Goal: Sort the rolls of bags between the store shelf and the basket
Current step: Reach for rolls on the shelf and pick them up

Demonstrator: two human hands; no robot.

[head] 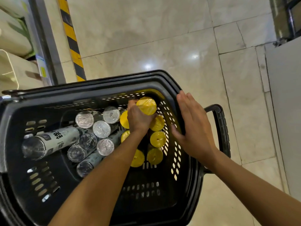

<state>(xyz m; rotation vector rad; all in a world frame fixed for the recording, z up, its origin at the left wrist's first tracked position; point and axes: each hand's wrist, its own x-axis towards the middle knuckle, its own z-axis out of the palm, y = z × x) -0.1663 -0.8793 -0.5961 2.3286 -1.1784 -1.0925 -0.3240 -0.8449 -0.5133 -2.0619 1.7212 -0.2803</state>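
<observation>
1. Your black plastic basket (91, 88) holds two sorts of rolls. The yellow rolls (157, 139) stand on end along its right wall, and the clear-wrapped rolls (101, 129) stand on end in the middle.
2. One printed roll (53, 139) lies on its side toward the left wall, touching the clear-wrapped ones.
3. The yellow roll you hold (146, 106) is in the far right corner of the basket, just beside the other yellow ones.
4. The store shelf (16, 46), stacked with pale packs, stands at the upper left, just past the basket's far rim. A yellow-and-black stripe (71, 39) runs along the tiled floor (162, 38) beside it.
5. The basket's pull handle (219, 128) sticks out on the right, behind your right hand.
6. Your left forearm crosses over the yellow group and hides parts of several rolls.
7. Your left hand (138, 119) is inside the basket, its fingers wrapped round the side of the held yellow roll.
8. Your right hand (193, 126) is over the right rim with its fingers (187, 103) straight and together, grasping nothing. Whether the palm touches the rim is unclear.
</observation>
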